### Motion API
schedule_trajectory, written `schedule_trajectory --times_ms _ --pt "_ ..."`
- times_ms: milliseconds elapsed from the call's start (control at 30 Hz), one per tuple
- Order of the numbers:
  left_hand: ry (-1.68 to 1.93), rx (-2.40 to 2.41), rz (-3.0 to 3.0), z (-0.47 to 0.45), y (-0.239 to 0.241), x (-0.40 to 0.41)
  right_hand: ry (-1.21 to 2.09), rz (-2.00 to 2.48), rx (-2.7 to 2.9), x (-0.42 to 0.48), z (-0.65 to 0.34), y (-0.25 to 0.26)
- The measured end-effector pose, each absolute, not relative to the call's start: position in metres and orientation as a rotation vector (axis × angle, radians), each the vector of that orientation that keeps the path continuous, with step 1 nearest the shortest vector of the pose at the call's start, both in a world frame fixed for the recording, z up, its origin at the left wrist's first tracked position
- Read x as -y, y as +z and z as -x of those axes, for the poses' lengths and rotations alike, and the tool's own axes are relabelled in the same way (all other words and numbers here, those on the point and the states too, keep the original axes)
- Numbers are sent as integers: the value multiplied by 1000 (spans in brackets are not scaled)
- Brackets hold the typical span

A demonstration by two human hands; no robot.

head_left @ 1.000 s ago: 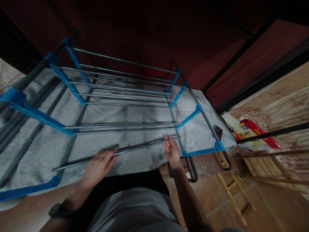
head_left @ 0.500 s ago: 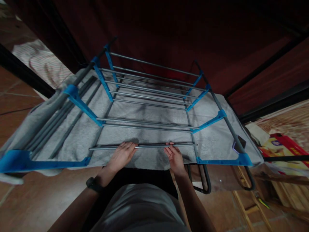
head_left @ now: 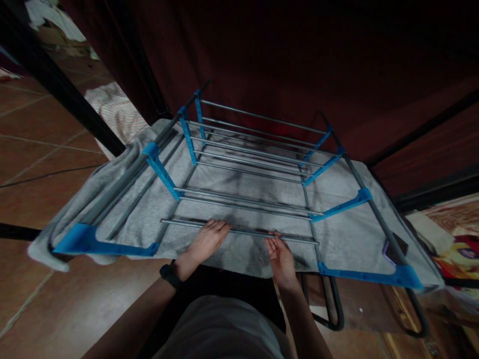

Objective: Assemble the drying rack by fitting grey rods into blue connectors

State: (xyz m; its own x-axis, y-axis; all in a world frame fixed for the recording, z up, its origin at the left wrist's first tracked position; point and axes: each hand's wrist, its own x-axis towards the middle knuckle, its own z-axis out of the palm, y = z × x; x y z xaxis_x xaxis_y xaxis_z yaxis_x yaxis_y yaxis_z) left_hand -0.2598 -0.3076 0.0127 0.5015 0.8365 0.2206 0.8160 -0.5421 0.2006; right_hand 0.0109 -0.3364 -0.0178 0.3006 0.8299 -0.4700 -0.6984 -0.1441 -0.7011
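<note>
A loose grey metal rod (head_left: 247, 231) lies across the near part of a rack frame (head_left: 262, 164) of grey bars and blue plastic brackets, which rests on a grey towel (head_left: 224, 249). My left hand (head_left: 206, 240) rests over the rod left of its middle, fingers curled on it. Further right on the same rod, my right hand (head_left: 281, 257) pinches it with its fingertips. The rod's left end points toward the blue bracket (head_left: 101, 244) at the near left; its right end is near the blue bracket (head_left: 359, 274) at the near right.
A dark red wall stands behind the rack. Brown tiled floor (head_left: 41, 164) lies at the left, with a dark post (head_left: 63, 99) and a pale striped cloth (head_left: 116, 109). A black U-shaped tube (head_left: 333, 309) hangs below the towel's edge. A red and yellow package (head_left: 460, 254) lies at the right.
The view has swung left and the rack now sits further right in it. The rod went from tilted to lying level across the frame, with both hands still on it.
</note>
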Motion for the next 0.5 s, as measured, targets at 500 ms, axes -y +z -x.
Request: schedule_trajectory --times_ms 500 --pt "511 -1443 -2641 260 13 301 1402 978 228 327 20 -8"
